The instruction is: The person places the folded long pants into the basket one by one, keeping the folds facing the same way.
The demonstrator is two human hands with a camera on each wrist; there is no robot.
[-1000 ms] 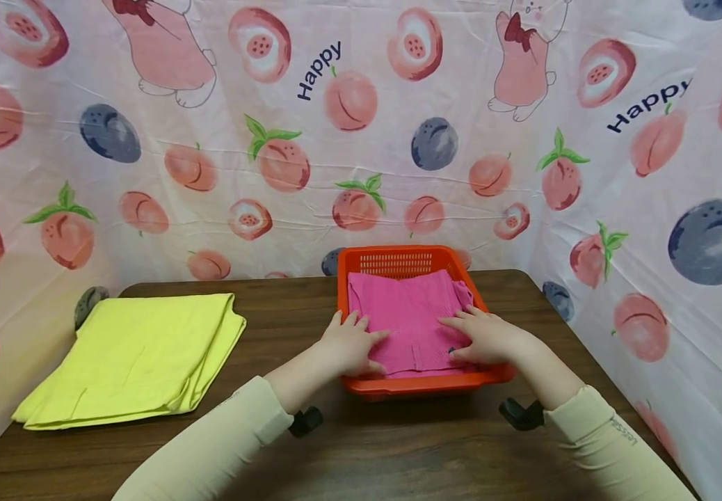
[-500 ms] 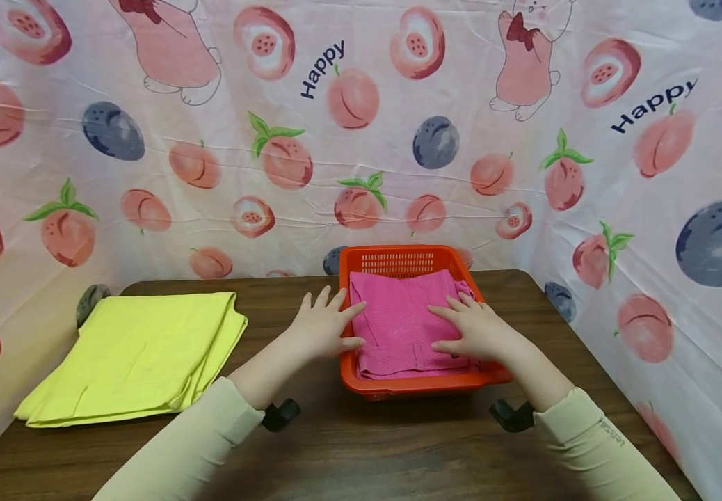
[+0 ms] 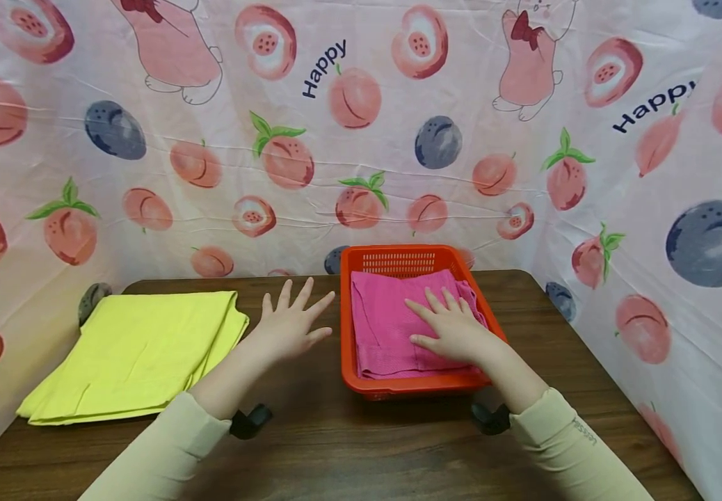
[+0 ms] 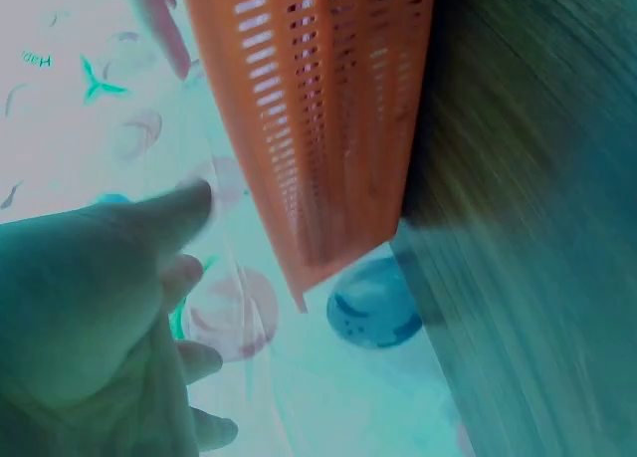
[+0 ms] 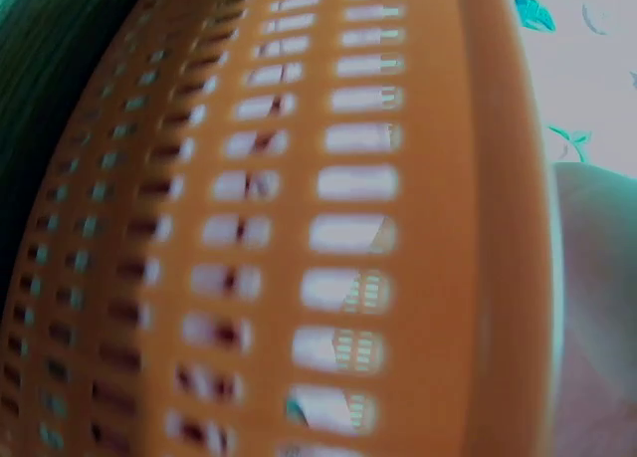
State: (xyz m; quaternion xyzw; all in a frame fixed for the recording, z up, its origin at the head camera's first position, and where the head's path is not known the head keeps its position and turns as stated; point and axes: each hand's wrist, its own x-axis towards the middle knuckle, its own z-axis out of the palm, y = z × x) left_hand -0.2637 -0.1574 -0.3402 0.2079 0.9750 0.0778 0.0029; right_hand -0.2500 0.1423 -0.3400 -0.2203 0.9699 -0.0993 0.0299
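In the head view a red plastic basket stands on the table with a folded pink garment lying in it. My left hand hovers between the basket and a folded yellow garment, its fingers spread and holding nothing. Over the pink cloth is my right hand, also with spread fingers; whether it touches the cloth cannot be told. The left wrist view has the basket's slotted side apart from my left hand. In the right wrist view the basket wall partly hides my right hand.
A dark wooden table carries everything. A fruit-printed cloth hangs behind it and along both sides. The yellow garment lies flat near the left edge. Dark camera mounts are worn at both wrists.
My left hand has moved left, off the pink garment and away from the basket. My right hand has shifted a little left and up over the cloth. The basket and both garments look unmoved.
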